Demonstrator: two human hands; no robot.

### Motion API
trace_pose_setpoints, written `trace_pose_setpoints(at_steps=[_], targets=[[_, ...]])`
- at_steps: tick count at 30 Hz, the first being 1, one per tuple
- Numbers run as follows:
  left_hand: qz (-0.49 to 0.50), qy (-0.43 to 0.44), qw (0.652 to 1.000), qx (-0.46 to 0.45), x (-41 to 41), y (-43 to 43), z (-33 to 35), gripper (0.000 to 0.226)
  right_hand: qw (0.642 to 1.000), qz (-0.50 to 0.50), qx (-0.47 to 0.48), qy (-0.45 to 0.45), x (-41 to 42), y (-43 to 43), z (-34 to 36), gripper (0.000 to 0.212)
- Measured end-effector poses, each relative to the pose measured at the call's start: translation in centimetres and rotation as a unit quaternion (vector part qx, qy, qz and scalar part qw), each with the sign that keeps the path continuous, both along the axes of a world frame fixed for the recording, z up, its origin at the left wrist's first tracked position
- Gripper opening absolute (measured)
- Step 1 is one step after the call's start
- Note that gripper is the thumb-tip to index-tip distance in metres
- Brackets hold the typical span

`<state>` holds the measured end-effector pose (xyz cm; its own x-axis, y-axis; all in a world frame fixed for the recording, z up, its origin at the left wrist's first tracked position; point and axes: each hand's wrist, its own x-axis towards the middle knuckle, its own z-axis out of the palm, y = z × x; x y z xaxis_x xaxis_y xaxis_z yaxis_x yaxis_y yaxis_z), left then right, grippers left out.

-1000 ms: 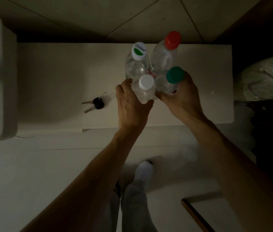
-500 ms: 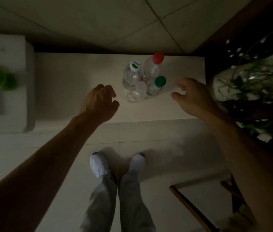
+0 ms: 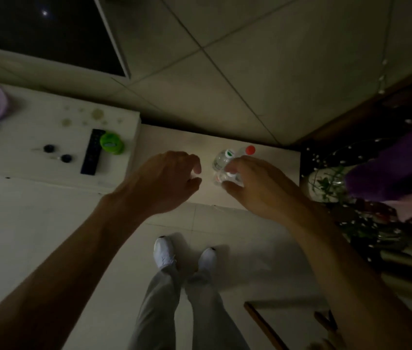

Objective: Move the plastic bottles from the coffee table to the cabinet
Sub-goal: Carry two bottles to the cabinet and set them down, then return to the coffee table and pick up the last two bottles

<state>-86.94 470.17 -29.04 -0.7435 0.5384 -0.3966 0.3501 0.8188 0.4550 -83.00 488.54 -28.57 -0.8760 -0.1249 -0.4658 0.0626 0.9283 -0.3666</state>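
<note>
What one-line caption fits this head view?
Both hands, left and right, hover open by clustered plastic bottles on a low table.

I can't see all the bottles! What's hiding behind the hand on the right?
The right hand covers part of the bottle cluster. A red-capped bottle and a white-and-green-capped bottle show past it. Anything else there is hidden.

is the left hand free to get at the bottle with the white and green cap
Probably yes. The left hand is open and empty beside the cluster, and the white-and-green-capped bottle stands on the cluster's left side with bare tabletop between. The right hand covers only the nearer bottles.
</note>
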Motion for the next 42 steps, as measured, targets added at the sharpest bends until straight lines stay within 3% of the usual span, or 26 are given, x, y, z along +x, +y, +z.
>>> trace_pose_setpoints(at_steps=[9, 21, 32, 42], targets=[[0.103, 0.032, 0.994, 0.023, 7.7, -3.1, 9.4, 0.027, 0.995, 0.097, -0.015, 0.0, 2.8, -4.7, 7.3, 0.039], [0.294, 0.069, 0.953, -0.012, 18.7, -8.8, 14.7, 0.031, 0.97, 0.235, -0.057, 0.031, 6.6, -9.4, 13.4, 0.04], [0.432, 0.09, 0.896, -0.038, 29.4, -20.2, 16.6, 0.03, 0.909, 0.408, -0.069, 0.052, 13.5, -25.5, 16.5, 0.041], [0.556, 0.127, 0.82, -0.049, 41.5, -36.7, 17.8, 0.026, 0.851, 0.521, -0.039, 0.054, 22.3, -44.0, 16.6, 0.042]])
